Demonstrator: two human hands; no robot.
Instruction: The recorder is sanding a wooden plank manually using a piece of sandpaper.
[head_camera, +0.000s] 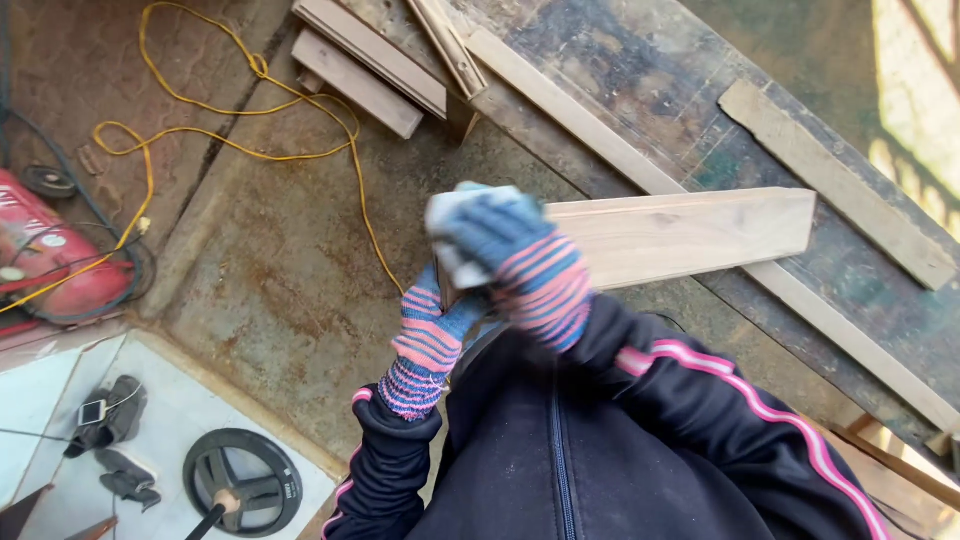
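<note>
Sanding looks to be the step in hand: the right hand (520, 262), gloved and blurred, presses a pale pad (455, 215) flat against the near end of a plank (690, 232), fingers curled shut over the pad. The left hand (432, 335), also in a striped glove, clamps the plank's end from below at about 7 o'clock of the pad. The plank runs out toward 3 o'clock, its far end lying over a dark, worn bench (640, 80). As a judgement, the next stroke calls for a firm left grip so the plank does not twist, and even pressure along the grain. On the bench, thin strips (835, 180) lie at 2 o'clock; more offcuts (365, 60) sit at 11 o'clock. The floor (270, 270) is rust-stained concrete, with a yellow cord (240, 90) looping at 10 o'clock toward a red machine (50, 250) at 9 o'clock. A black wheel (243, 482) rests on white sheet (180, 410) at 7 o'clock.
</note>
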